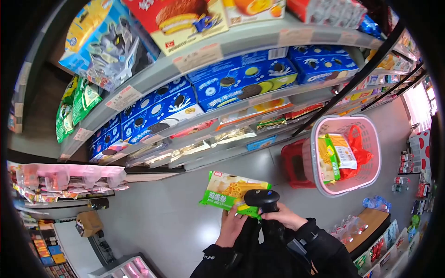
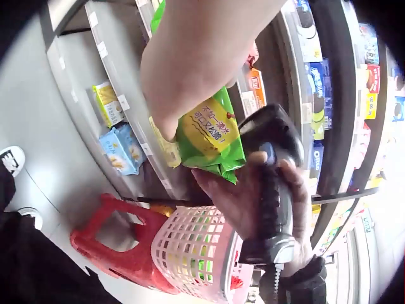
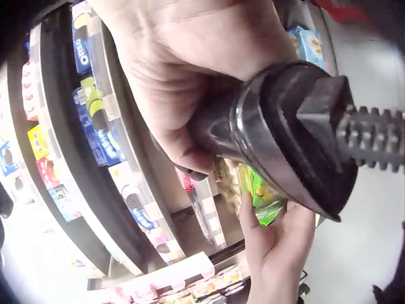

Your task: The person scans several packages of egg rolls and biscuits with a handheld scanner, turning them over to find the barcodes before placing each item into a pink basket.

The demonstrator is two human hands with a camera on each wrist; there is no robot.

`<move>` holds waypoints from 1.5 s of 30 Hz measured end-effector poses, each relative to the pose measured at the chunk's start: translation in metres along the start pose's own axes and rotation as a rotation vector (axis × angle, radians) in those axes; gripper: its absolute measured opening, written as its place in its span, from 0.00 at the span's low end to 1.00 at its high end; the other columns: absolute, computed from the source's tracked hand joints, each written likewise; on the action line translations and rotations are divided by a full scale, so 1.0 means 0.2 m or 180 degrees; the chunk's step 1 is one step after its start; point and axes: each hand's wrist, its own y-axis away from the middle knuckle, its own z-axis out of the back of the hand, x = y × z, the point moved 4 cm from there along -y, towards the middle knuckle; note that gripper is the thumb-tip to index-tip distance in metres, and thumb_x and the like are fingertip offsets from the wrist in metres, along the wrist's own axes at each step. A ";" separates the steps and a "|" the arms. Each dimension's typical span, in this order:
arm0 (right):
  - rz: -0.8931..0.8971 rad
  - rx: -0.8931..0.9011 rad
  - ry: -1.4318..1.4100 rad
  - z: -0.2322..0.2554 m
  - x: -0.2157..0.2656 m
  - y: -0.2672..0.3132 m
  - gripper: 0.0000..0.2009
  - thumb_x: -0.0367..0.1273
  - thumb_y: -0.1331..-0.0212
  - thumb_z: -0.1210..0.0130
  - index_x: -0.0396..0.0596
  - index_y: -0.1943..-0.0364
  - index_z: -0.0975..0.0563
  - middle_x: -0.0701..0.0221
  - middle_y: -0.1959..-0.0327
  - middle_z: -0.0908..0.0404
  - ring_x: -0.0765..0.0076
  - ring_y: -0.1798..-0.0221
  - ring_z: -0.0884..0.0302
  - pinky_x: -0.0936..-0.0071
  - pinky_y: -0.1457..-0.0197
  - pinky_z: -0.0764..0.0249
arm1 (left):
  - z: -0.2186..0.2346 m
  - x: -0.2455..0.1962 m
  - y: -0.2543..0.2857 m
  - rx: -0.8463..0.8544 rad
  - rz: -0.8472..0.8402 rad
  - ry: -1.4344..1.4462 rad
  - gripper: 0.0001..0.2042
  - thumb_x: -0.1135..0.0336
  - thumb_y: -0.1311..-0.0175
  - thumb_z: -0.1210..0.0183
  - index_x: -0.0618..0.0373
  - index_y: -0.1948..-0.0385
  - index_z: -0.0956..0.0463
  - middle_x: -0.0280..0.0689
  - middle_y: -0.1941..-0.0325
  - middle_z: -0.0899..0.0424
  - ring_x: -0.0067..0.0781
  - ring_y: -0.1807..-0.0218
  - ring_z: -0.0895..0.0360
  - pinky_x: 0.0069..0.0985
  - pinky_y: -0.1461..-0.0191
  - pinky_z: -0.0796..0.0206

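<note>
Black plastic, the pistol-shaped barcode scanner (image 1: 262, 200) sits gripped in the right hand (image 1: 283, 216), its head just over the green-and-yellow snack packet (image 1: 232, 191) that the left hand (image 1: 230, 227) holds from below, fingers curled round its edge. Beyond them a pink plastic basket (image 1: 371, 139) with packets inside rests on a red stool (image 1: 291, 166); behind stand grey shelves (image 1: 259, 39) of blue biscuit boxes (image 1: 245, 81). Only the left wrist view shows the packet's printed face (image 2: 209, 130); the right wrist view shows the scanner's ribbed cable boot (image 3: 373, 136).
</note>
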 end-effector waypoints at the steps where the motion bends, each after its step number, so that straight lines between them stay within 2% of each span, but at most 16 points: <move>1: -0.0002 -0.0021 -0.0038 -0.01 -0.03 -0.06 0.11 0.30 0.53 0.45 0.43 0.64 0.27 0.74 0.66 0.27 0.80 0.60 0.31 0.82 0.55 0.36 | 0.04 -0.01 -0.04 -0.0086 0.0020 0.0013 0.19 0.65 0.41 0.48 0.49 0.48 0.41 0.33 0.46 0.35 0.31 0.44 0.37 0.39 0.40 0.46; 4: -0.0081 -0.0209 -0.0134 -0.04 -0.06 -0.19 0.11 0.30 0.53 0.44 0.42 0.64 0.26 0.74 0.66 0.27 0.79 0.61 0.31 0.82 0.55 0.36 | 0.13 -0.05 -0.14 -0.0378 0.0094 -0.0030 0.18 0.65 0.41 0.48 0.49 0.49 0.40 0.33 0.47 0.34 0.30 0.45 0.36 0.36 0.40 0.45; 10: -0.0465 -0.0143 -0.0102 0.08 -0.15 -0.38 0.15 0.33 0.54 0.43 0.42 0.62 0.27 0.73 0.66 0.26 0.79 0.62 0.30 0.82 0.56 0.36 | 0.29 -0.04 -0.34 -0.0369 0.0318 -0.0031 0.16 0.64 0.42 0.47 0.51 0.52 0.37 0.32 0.51 0.31 0.29 0.48 0.35 0.30 0.44 0.42; 14: -0.0205 -0.0195 -0.0432 0.21 -0.16 -0.51 0.17 0.34 0.54 0.42 0.43 0.60 0.28 0.74 0.67 0.27 0.80 0.63 0.31 0.81 0.58 0.35 | 0.34 0.01 -0.53 -0.0307 0.0466 0.0031 0.16 0.67 0.40 0.50 0.52 0.50 0.41 0.35 0.49 0.34 0.31 0.45 0.37 0.32 0.43 0.43; 16: -0.0001 -0.0175 -0.0604 0.27 -0.18 -0.60 0.14 0.33 0.53 0.43 0.43 0.62 0.28 0.75 0.68 0.27 0.81 0.65 0.32 0.82 0.62 0.36 | 0.35 0.03 -0.65 -0.0406 0.0294 -0.0025 0.15 0.63 0.41 0.48 0.52 0.53 0.36 0.33 0.53 0.30 0.30 0.51 0.34 0.28 0.48 0.41; 20: 0.0204 -0.0218 -0.0738 0.40 -0.19 -0.77 0.13 0.33 0.53 0.43 0.44 0.63 0.28 0.77 0.70 0.28 0.82 0.67 0.33 0.83 0.65 0.37 | 0.40 0.08 -0.89 -0.0284 0.0192 -0.0310 0.16 0.59 0.41 0.49 0.50 0.52 0.36 0.33 0.51 0.33 0.31 0.49 0.37 0.30 0.46 0.44; 26: 0.0612 -0.0037 -0.0750 0.56 -0.21 -0.97 0.14 0.38 0.50 0.42 0.46 0.63 0.28 0.78 0.72 0.30 0.85 0.70 0.35 0.85 0.68 0.39 | 0.41 0.07 -1.16 -0.0297 0.0089 -0.0459 0.19 0.61 0.41 0.49 0.52 0.49 0.39 0.32 0.49 0.33 0.29 0.48 0.36 0.31 0.44 0.44; 28: 0.0379 0.0261 -0.1010 0.63 -0.25 -1.02 0.14 0.32 0.47 0.46 0.43 0.57 0.30 0.75 0.63 0.28 0.81 0.62 0.30 0.82 0.60 0.34 | 0.41 0.06 -1.26 -0.0196 0.0006 -0.0501 0.19 0.61 0.40 0.50 0.52 0.48 0.39 0.33 0.48 0.33 0.30 0.48 0.36 0.31 0.43 0.44; 29: 0.0831 0.0492 -0.1135 0.65 -0.22 -1.03 0.13 0.32 0.44 0.50 0.41 0.56 0.31 0.73 0.63 0.28 0.78 0.63 0.30 0.81 0.61 0.33 | 0.41 0.05 -1.29 -0.0092 -0.0130 -0.0541 0.19 0.62 0.40 0.50 0.53 0.48 0.39 0.33 0.48 0.33 0.30 0.47 0.36 0.32 0.43 0.45; 32: 0.0742 0.0481 -0.1157 0.75 -0.24 -1.06 0.14 0.32 0.43 0.54 0.40 0.55 0.32 0.71 0.63 0.28 0.77 0.63 0.30 0.80 0.62 0.33 | 0.40 0.03 -1.39 0.0024 -0.0380 -0.0493 0.18 0.60 0.40 0.50 0.53 0.49 0.39 0.33 0.50 0.32 0.30 0.48 0.35 0.31 0.41 0.47; 34: 0.0851 0.0350 -0.0689 0.79 -0.24 -1.08 0.15 0.34 0.42 0.56 0.41 0.54 0.34 0.70 0.63 0.29 0.76 0.64 0.31 0.79 0.61 0.34 | 0.41 0.02 -1.45 0.0033 -0.0487 -0.0405 0.18 0.58 0.41 0.49 0.52 0.51 0.38 0.33 0.53 0.30 0.29 0.50 0.35 0.30 0.40 0.49; 36: 0.0994 -0.0079 -0.0360 0.85 -0.27 -1.09 0.14 0.35 0.41 0.55 0.40 0.56 0.35 0.73 0.67 0.32 0.79 0.66 0.33 0.81 0.60 0.36 | 0.44 0.01 -1.50 0.0023 -0.0628 -0.0344 0.19 0.59 0.41 0.48 0.53 0.50 0.38 0.33 0.53 0.31 0.30 0.49 0.35 0.31 0.39 0.48; 37: 0.0959 -0.0136 -0.0292 0.88 -0.28 -1.10 0.17 0.34 0.42 0.53 0.39 0.52 0.36 0.73 0.63 0.32 0.79 0.64 0.32 0.82 0.57 0.36 | 0.46 0.00 -1.53 0.0034 -0.0671 -0.0317 0.19 0.59 0.41 0.48 0.53 0.50 0.38 0.33 0.53 0.31 0.30 0.49 0.35 0.31 0.39 0.48; 41: 0.1445 -0.0086 0.0023 0.89 -0.26 -1.13 0.24 0.29 0.48 0.46 0.37 0.47 0.38 0.73 0.56 0.31 0.82 0.56 0.34 0.81 0.51 0.38 | 0.54 -0.02 -1.65 -0.0065 -0.0807 -0.0106 0.18 0.61 0.41 0.49 0.54 0.50 0.38 0.34 0.51 0.32 0.30 0.48 0.35 0.31 0.42 0.44; 44: 0.1304 0.0100 0.0045 0.90 -0.29 -1.21 0.24 0.29 0.50 0.43 0.36 0.48 0.37 0.73 0.55 0.30 0.82 0.54 0.35 0.80 0.51 0.38 | 0.58 -0.02 -1.70 -0.0090 -0.0922 0.0009 0.17 0.62 0.40 0.50 0.56 0.51 0.37 0.35 0.50 0.31 0.30 0.48 0.35 0.31 0.43 0.43; 45: 0.1167 0.0115 0.0121 0.91 -0.32 -1.24 0.21 0.30 0.51 0.42 0.37 0.52 0.34 0.74 0.59 0.29 0.82 0.55 0.34 0.82 0.52 0.38 | 0.59 -0.02 -1.72 -0.0127 -0.0959 0.0026 0.16 0.61 0.40 0.49 0.56 0.52 0.36 0.34 0.50 0.31 0.29 0.49 0.34 0.31 0.43 0.43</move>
